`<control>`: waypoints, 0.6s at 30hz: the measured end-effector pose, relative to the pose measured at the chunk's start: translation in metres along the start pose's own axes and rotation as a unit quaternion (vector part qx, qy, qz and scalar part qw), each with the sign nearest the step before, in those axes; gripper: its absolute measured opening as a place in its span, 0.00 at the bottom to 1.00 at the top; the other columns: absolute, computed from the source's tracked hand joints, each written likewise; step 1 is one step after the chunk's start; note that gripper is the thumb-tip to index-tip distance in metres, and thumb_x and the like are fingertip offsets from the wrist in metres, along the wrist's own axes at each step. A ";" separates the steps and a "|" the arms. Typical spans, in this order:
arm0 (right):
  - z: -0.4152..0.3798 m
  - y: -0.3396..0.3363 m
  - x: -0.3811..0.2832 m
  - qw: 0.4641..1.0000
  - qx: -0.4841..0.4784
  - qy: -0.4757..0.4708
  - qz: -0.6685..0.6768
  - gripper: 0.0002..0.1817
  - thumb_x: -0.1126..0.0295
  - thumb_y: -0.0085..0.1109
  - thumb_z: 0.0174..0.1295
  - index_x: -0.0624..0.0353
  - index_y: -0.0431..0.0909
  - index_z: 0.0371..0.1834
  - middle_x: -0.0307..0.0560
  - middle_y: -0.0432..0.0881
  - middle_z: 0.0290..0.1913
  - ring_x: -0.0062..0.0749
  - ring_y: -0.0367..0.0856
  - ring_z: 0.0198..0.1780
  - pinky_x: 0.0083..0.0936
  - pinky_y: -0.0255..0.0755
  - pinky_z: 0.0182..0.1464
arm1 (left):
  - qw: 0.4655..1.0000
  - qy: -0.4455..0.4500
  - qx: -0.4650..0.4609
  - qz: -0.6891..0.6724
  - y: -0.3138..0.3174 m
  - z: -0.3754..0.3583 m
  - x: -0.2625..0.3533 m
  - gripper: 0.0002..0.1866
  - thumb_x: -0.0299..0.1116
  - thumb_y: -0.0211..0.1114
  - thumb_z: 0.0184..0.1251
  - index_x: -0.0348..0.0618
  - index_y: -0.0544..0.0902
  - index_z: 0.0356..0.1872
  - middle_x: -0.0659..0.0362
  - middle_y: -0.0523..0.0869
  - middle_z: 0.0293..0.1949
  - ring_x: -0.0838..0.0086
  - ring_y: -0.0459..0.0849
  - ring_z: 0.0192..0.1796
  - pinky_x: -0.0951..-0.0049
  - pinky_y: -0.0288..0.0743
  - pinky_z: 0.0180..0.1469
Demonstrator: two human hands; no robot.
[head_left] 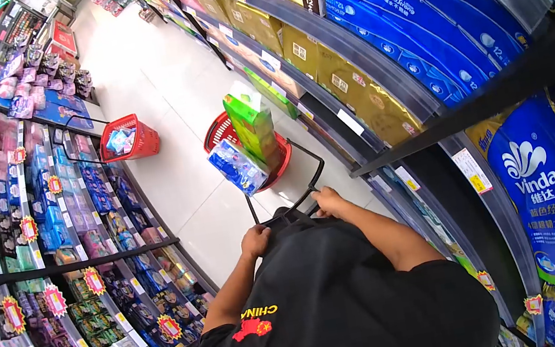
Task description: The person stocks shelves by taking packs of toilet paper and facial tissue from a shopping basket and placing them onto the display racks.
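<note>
Between shelves, hands [292,220] grip tissue-filled red basket [220,133].

pale tiled floor [171,118], two red baskets [129,137] standing on it

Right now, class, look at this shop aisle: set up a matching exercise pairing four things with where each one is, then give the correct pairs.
Things
1. green pack
2. second red basket
3. Vinda pack
4. left hand

Places
A. on the shelves at the right side
B. on the black pull handle
C. standing in the near red basket
D. on the floor by the shelves at the left side

Pairs: 1-C, 2-D, 3-A, 4-B
</note>
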State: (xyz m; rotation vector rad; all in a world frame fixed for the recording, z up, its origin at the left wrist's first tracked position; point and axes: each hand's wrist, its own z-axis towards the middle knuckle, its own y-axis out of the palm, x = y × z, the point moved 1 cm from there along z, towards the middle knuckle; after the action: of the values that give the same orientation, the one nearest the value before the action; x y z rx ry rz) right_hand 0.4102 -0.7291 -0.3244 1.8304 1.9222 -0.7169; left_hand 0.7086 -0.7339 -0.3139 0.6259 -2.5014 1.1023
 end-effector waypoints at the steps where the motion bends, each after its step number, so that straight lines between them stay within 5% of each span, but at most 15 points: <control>1: -0.001 0.001 -0.006 1.000 0.002 -0.010 -0.021 0.23 0.61 0.48 0.69 0.78 0.71 0.50 0.61 0.83 0.29 0.42 0.84 0.21 0.37 0.80 0.23 | 1.000 0.004 0.001 0.008 -0.001 0.001 0.000 0.23 0.48 0.59 0.65 0.39 0.86 0.49 0.45 0.88 0.47 0.55 0.86 0.53 0.61 0.76 0.57; 3: 0.002 0.006 -0.013 0.997 0.026 -0.034 -0.071 0.23 0.60 0.47 0.69 0.78 0.73 0.43 0.60 0.83 0.22 0.43 0.83 0.19 0.37 0.81 0.26 | 1.000 0.013 -0.002 0.026 -0.007 0.007 0.002 0.23 0.49 0.59 0.66 0.40 0.86 0.49 0.45 0.88 0.47 0.55 0.85 0.53 0.61 0.76 0.57; 6: 0.014 0.010 -0.021 0.995 0.011 -0.015 -0.100 0.22 0.57 0.48 0.72 0.72 0.72 0.49 0.54 0.80 0.26 0.35 0.79 0.19 0.34 0.73 0.23 | 0.997 0.012 -0.028 0.064 -0.024 0.027 0.008 0.23 0.49 0.58 0.66 0.41 0.86 0.49 0.46 0.88 0.47 0.54 0.85 0.53 0.60 0.76 0.58; 18: 0.068 0.057 -0.109 0.998 0.040 0.001 -0.039 0.22 0.57 0.47 0.72 0.71 0.71 0.47 0.53 0.79 0.30 0.34 0.80 0.20 0.32 0.77 0.21 | 0.996 0.061 -0.052 0.034 -0.125 0.155 -0.015 0.23 0.49 0.60 0.64 0.41 0.86 0.48 0.43 0.87 0.46 0.52 0.85 0.53 0.60 0.75 0.59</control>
State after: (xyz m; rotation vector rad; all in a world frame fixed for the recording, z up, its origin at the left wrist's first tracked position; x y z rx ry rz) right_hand 0.4701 -0.8566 -0.3183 1.8120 2.0010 -0.8298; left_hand 0.7670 -0.9223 -0.3444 0.4348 -2.4721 0.9949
